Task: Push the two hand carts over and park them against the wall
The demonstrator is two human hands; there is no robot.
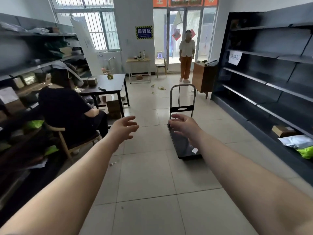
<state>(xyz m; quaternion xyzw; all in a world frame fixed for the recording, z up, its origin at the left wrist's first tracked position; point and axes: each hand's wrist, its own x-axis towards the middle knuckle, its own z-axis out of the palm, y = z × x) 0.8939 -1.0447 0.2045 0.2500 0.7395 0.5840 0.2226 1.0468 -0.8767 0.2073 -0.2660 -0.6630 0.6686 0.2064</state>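
Note:
A black flat hand cart (183,145) stands on the tiled floor in the middle of the room, its upright metal handle (183,97) at the far end. Both my arms reach forward. My right hand (183,125) hovers over the cart's deck near the handle base, fingers spread, holding nothing. My left hand (125,128) is open in the air to the left of the cart, apart from it. A second folded cart frame (109,62) seems to lean by the far wall under the window; it is small and unclear.
A seated person (67,109) on a wooden chair is at the left by a dark table (110,83) and full shelves. A standing person (186,55) is at the glass door. Dark shelving (267,78) lines the right. A wooden cabinet (203,77) stands beyond the cart.

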